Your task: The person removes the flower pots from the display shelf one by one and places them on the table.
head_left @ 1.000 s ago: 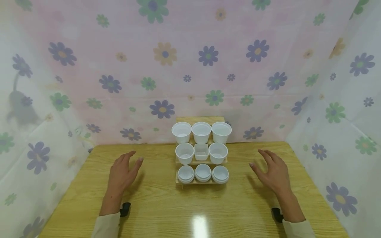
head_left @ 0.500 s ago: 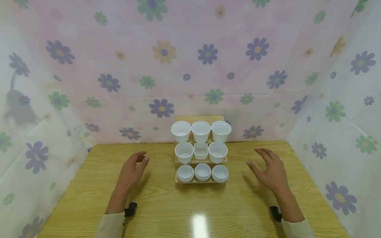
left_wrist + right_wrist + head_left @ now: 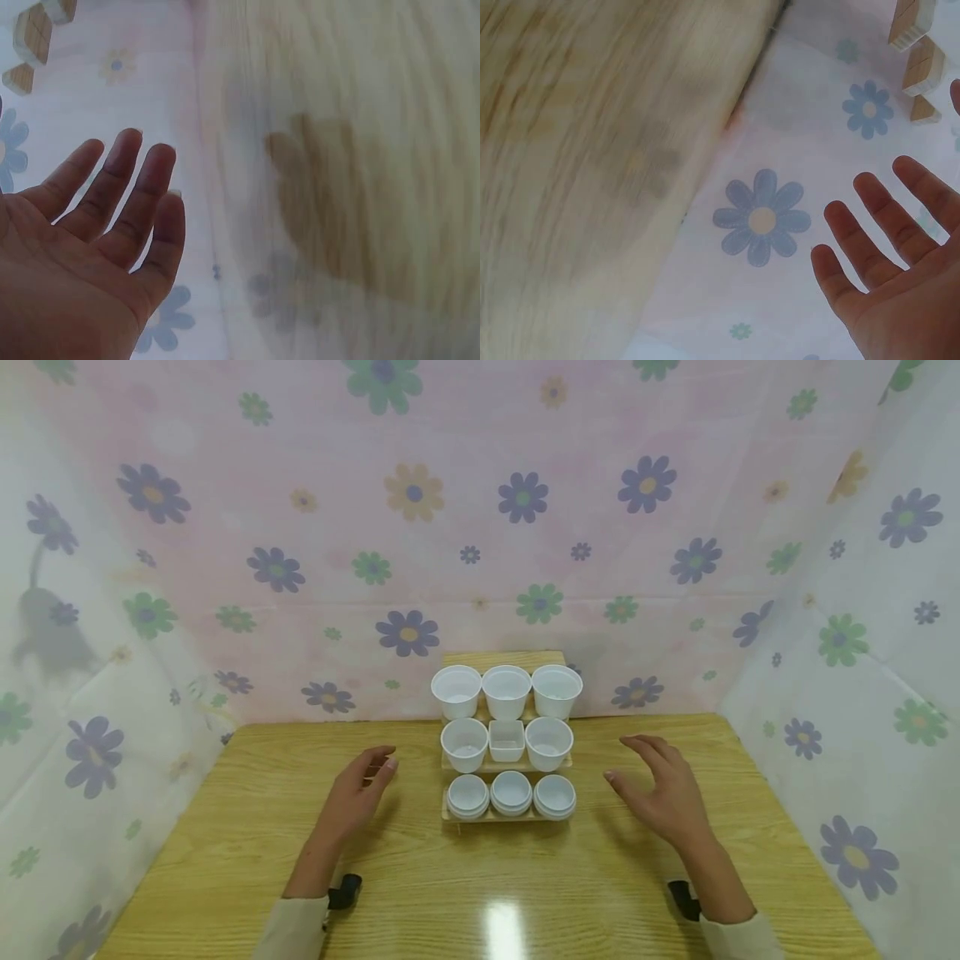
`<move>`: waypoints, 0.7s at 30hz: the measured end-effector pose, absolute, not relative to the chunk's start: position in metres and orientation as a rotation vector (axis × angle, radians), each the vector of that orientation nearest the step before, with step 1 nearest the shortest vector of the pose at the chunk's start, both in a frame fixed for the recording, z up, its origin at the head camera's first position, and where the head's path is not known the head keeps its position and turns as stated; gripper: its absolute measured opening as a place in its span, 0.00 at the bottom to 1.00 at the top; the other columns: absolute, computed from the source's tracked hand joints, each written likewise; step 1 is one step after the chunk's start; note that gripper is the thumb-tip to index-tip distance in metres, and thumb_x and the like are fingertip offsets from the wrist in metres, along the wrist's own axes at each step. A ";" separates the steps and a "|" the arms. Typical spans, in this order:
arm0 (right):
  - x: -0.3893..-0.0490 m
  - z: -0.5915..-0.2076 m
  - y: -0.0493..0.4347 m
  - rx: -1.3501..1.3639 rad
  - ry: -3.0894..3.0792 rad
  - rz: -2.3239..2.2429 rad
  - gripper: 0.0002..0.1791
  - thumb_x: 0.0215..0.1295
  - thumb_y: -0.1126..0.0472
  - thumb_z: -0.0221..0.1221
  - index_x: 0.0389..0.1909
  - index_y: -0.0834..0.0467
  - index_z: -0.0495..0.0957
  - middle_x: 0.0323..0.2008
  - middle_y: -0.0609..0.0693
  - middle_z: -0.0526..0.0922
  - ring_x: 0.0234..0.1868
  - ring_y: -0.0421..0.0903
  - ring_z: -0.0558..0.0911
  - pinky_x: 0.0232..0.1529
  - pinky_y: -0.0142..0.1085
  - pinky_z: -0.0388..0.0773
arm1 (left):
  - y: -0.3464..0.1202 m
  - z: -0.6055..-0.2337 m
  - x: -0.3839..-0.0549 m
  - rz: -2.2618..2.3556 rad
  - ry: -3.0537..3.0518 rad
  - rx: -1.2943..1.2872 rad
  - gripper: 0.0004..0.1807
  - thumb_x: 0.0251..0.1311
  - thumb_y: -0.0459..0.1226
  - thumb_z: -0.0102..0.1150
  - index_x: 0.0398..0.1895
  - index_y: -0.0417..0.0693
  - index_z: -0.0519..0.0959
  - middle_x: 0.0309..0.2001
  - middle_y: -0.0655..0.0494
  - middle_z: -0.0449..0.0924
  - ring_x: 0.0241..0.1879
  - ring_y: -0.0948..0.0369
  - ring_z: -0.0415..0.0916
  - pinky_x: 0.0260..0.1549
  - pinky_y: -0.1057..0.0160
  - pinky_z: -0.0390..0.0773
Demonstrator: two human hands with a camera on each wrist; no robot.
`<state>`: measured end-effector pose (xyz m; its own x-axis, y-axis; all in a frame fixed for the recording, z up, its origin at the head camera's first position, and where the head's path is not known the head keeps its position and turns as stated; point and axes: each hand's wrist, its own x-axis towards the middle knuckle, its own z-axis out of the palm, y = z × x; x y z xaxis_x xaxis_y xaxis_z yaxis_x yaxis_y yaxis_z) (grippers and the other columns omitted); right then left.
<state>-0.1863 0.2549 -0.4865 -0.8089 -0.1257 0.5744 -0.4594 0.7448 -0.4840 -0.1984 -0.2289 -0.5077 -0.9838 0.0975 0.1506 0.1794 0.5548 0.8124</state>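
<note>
Presently, the wooden stand [image 3: 504,657], placed toward the back of the worktop [image 3: 420,877], is flanked by the left hand [image 3: 356,797] and the right hand [image 3: 666,792], both held apart from it, fingers relaxed and loosely spread. White containers [image 3: 465,749] are ranged on its steps in three rows, a square cup [image 3: 507,743] being set centrally.

- I see a wood-grain table [image 3: 450,885] bearing a tiered wooden stand [image 3: 504,657].
- Back tier: three white cups [image 3: 506,693].
- Middle: a square cup [image 3: 507,741] between two round cups [image 3: 465,745].
- Front: three small tubs [image 3: 512,792].
</note>
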 end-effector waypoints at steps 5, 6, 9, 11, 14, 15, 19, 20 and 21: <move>-0.184 -0.484 0.247 0.470 -2.431 0.872 0.29 0.60 0.55 0.77 0.61 0.59 0.83 0.59 0.59 0.82 0.61 0.64 0.80 0.58 0.66 0.75 | -0.217 -0.509 -0.199 -1.473 -2.677 -0.256 0.29 0.83 0.54 0.49 0.73 0.44 0.74 0.61 0.45 0.81 0.59 0.48 0.80 0.60 0.42 0.78; -0.184 -0.483 0.246 0.473 -2.435 0.873 0.29 0.60 0.55 0.77 0.61 0.59 0.83 0.59 0.58 0.82 0.61 0.64 0.80 0.58 0.65 0.75 | -0.215 -0.509 -0.199 -1.485 -2.676 -0.250 0.29 0.83 0.54 0.49 0.73 0.44 0.74 0.61 0.47 0.82 0.58 0.49 0.81 0.60 0.44 0.79; -0.182 -0.481 0.241 0.486 -2.440 0.889 0.30 0.60 0.55 0.78 0.62 0.58 0.83 0.60 0.57 0.82 0.62 0.62 0.79 0.59 0.64 0.76 | -0.211 -0.511 -0.199 -1.534 -2.673 -0.235 0.28 0.83 0.54 0.48 0.72 0.46 0.75 0.59 0.49 0.84 0.56 0.52 0.83 0.57 0.48 0.80; -0.181 -0.480 0.239 0.496 -2.437 0.902 0.30 0.60 0.55 0.78 0.62 0.57 0.83 0.60 0.56 0.82 0.62 0.62 0.79 0.59 0.63 0.76 | -0.209 -0.512 -0.199 -1.582 -2.666 -0.232 0.27 0.83 0.54 0.48 0.72 0.46 0.75 0.58 0.48 0.84 0.55 0.53 0.83 0.56 0.49 0.82; -0.178 -0.477 0.235 0.523 -2.419 0.925 0.29 0.60 0.56 0.78 0.61 0.57 0.83 0.59 0.56 0.83 0.61 0.61 0.80 0.57 0.63 0.78 | -0.206 -0.513 -0.198 -1.645 -2.657 -0.243 0.27 0.84 0.53 0.47 0.72 0.45 0.75 0.58 0.46 0.83 0.54 0.51 0.83 0.56 0.49 0.83; -0.178 -0.477 0.233 0.531 -2.415 0.930 0.28 0.60 0.56 0.78 0.61 0.57 0.83 0.59 0.56 0.83 0.60 0.61 0.81 0.56 0.63 0.78 | -0.205 -0.513 -0.198 -1.666 -2.653 -0.240 0.27 0.84 0.53 0.47 0.72 0.45 0.75 0.57 0.45 0.83 0.54 0.50 0.83 0.56 0.48 0.83; -0.176 -0.477 0.229 0.558 -2.407 0.939 0.28 0.60 0.57 0.78 0.61 0.57 0.82 0.58 0.54 0.83 0.59 0.59 0.82 0.54 0.61 0.80 | -0.199 -0.514 -0.198 -1.732 -2.650 -0.228 0.28 0.84 0.54 0.46 0.72 0.44 0.74 0.56 0.45 0.82 0.55 0.49 0.84 0.59 0.47 0.82; -0.176 -0.477 0.228 0.565 -2.407 0.942 0.28 0.59 0.58 0.78 0.61 0.57 0.82 0.58 0.54 0.83 0.58 0.58 0.82 0.54 0.61 0.81 | -0.197 -0.514 -0.198 -1.746 -2.653 -0.224 0.29 0.84 0.54 0.46 0.72 0.44 0.74 0.56 0.46 0.83 0.54 0.49 0.84 0.59 0.47 0.82; -0.175 -0.477 0.227 0.569 -2.409 0.946 0.29 0.59 0.58 0.78 0.61 0.58 0.82 0.58 0.53 0.83 0.58 0.58 0.82 0.54 0.60 0.81 | -0.196 -0.515 -0.198 -1.766 -2.652 -0.226 0.29 0.84 0.54 0.46 0.72 0.44 0.74 0.56 0.46 0.83 0.55 0.49 0.84 0.58 0.47 0.81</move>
<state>-0.1752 0.2271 -0.4773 -0.7949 -0.1986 0.5734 -0.5356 0.6736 -0.5092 -0.1976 -0.1956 -0.5145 -0.9886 0.1465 0.0348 0.0886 0.3792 0.9211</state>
